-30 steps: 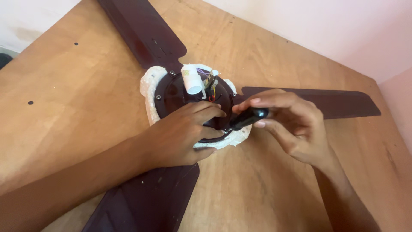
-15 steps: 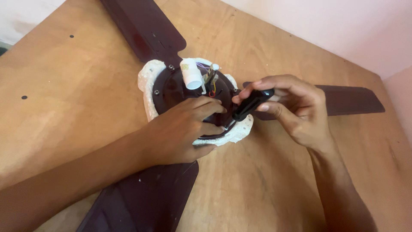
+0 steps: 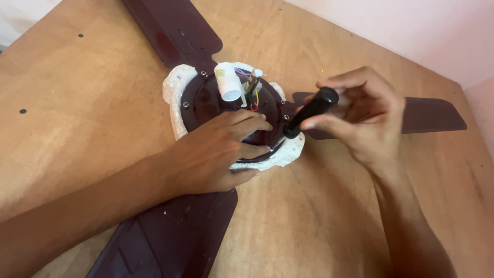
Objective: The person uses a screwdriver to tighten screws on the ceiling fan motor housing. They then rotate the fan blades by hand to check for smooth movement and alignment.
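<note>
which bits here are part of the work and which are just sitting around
In use:
left hand pressing on the fan motor
right hand gripping the black tool handle
white foam ring under the motor

Just there:
capacitor and wires
three blades
wooden table

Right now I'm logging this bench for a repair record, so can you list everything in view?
Fan motor housing: one, dark maroon, centre of table.
Fan blades: three, dark maroon, spreading from the housing.
White foam ring: one, under the housing.
Capacitor: one, white cylinder, on top of the housing.
Wires: several, coloured, beside the capacitor.
Screwdriver: one, black handle, tip at the housing rim.
Table: one, brown wood.
Wall: pale pink, behind.
Left hand: resting on the housing.
Right hand: gripping the screwdriver.
</note>
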